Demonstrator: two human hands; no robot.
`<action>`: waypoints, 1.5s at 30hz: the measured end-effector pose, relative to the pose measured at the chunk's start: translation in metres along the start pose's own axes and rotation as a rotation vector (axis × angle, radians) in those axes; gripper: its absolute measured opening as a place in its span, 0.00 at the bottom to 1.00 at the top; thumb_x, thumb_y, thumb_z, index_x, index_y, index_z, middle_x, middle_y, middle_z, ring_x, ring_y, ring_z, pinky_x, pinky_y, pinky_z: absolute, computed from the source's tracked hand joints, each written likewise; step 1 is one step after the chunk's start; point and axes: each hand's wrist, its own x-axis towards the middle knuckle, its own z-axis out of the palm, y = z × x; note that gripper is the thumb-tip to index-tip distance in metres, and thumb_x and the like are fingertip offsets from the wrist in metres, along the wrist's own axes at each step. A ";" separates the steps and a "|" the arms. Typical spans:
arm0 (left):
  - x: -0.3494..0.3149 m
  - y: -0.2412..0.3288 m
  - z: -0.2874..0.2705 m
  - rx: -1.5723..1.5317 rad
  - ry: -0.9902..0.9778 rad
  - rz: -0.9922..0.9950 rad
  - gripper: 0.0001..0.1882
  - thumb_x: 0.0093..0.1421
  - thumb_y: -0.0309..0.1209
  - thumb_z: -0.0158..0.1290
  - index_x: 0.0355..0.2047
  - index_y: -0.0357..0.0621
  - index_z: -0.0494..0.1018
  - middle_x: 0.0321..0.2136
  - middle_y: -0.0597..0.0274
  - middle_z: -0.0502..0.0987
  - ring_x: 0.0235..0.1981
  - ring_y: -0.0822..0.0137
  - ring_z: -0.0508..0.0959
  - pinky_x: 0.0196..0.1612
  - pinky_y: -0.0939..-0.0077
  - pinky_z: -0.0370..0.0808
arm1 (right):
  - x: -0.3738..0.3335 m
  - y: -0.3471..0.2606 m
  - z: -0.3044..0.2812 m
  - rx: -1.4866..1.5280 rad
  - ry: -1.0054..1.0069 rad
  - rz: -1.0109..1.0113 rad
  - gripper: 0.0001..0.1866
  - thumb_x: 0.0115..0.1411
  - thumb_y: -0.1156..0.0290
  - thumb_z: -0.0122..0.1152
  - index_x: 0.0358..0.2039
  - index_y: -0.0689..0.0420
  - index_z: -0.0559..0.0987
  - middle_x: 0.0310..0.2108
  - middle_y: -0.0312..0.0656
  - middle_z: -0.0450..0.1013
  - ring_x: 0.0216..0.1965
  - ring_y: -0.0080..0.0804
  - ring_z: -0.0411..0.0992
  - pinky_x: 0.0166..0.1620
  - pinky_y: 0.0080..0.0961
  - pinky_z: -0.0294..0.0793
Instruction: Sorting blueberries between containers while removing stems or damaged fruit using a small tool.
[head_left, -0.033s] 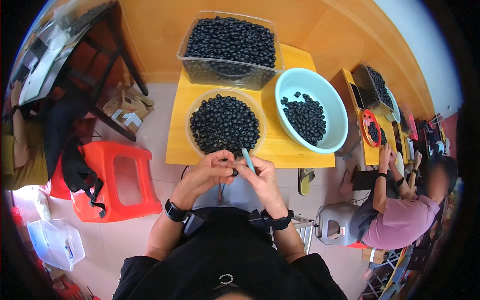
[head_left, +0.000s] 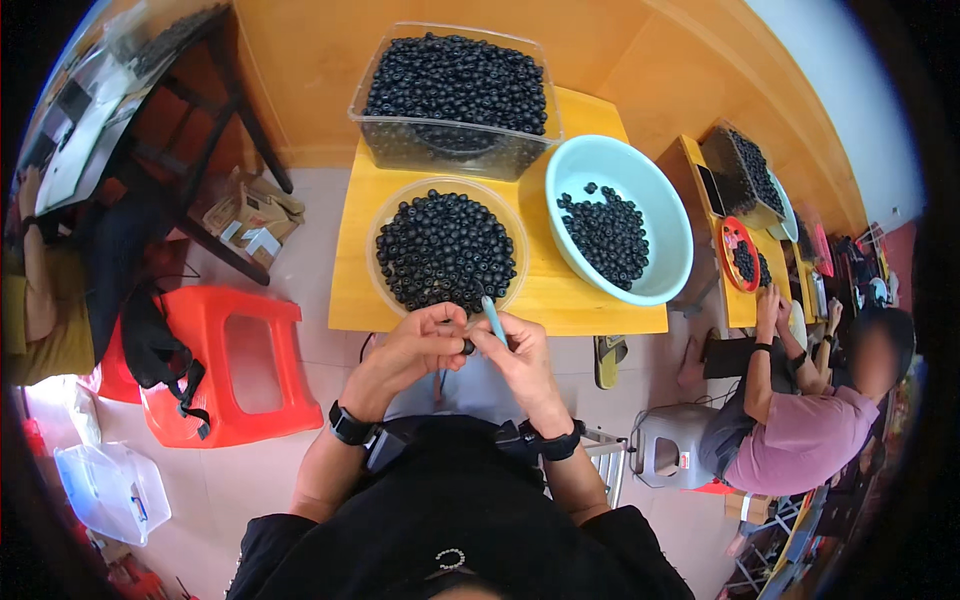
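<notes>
Close to the table's front edge, my left hand (head_left: 408,352) pinches a small round black bead (head_left: 467,347) between thumb and fingertips. My right hand (head_left: 522,365) is closed around a slim light-blue pen-like tool (head_left: 494,320), which points up and away from me; its tip is hard to make out against the dark beads. Both hands nearly meet at the bead. Just beyond them stands a shallow clear round dish (head_left: 374,262) heaped with black beads (head_left: 445,245). To its right, a pale blue basin (head_left: 672,225) holds a smaller heap of similar beads.
A clear rectangular bin (head_left: 450,150) full of black beads sits at the back of the yellow table (head_left: 590,322). A red stool (head_left: 180,400) with a black bag stands left. At right, a person in a pink shirt (head_left: 810,445) works at another table; another person sits far left.
</notes>
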 end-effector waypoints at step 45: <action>0.034 0.019 -0.012 0.452 0.199 0.161 0.08 0.53 0.23 0.54 0.35 0.37 0.74 0.27 0.62 0.77 0.29 0.73 0.78 0.34 0.82 0.76 | 0.001 0.006 -0.050 -0.601 0.380 -0.140 0.09 0.53 0.72 0.60 0.32 0.64 0.78 0.14 0.36 0.65 0.19 0.18 0.61 0.24 0.19 0.63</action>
